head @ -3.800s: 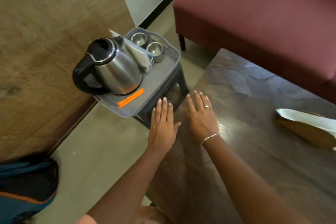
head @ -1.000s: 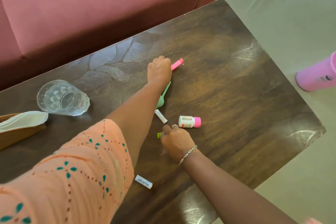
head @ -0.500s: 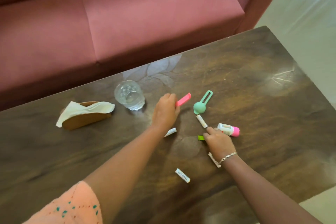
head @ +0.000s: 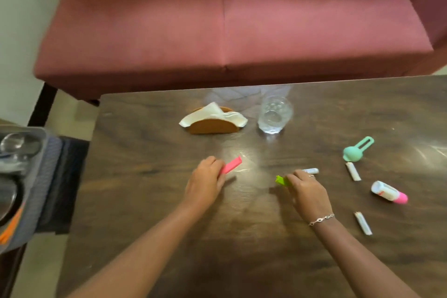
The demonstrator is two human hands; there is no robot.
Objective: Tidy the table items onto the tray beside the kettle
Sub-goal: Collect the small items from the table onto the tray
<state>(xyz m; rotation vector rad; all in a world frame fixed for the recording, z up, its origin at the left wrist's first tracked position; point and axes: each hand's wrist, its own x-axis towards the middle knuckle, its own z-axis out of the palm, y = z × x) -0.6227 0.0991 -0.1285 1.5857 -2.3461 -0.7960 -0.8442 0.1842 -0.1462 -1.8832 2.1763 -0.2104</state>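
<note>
My left hand [head: 205,182] is closed around a pink stick [head: 231,164] above the middle of the dark wooden table [head: 150,143]. My right hand [head: 308,191] grips a small bright green piece [head: 280,180], and a white sachet [head: 310,171] pokes out past its fingers. On the table to the right lie a mint green scoop [head: 355,151], two white sachets [head: 353,171] [head: 362,223] and a small white bottle with a pink cap [head: 388,192]. The grey tray [head: 40,176] shows at the far left edge, with the kettle [head: 7,201] partly cut off.
A wooden napkin holder with white napkins [head: 214,118] and an empty glass tumbler [head: 274,115] stand near the table's far edge. A maroon sofa [head: 229,19] runs behind the table. Steel cups [head: 14,145] and an orange stick [head: 9,227] sit in the tray.
Both hands have lifted and moved left, the left one carrying the pink stick, the right one holding the green piece. The view has swung left, bringing the tray into sight.
</note>
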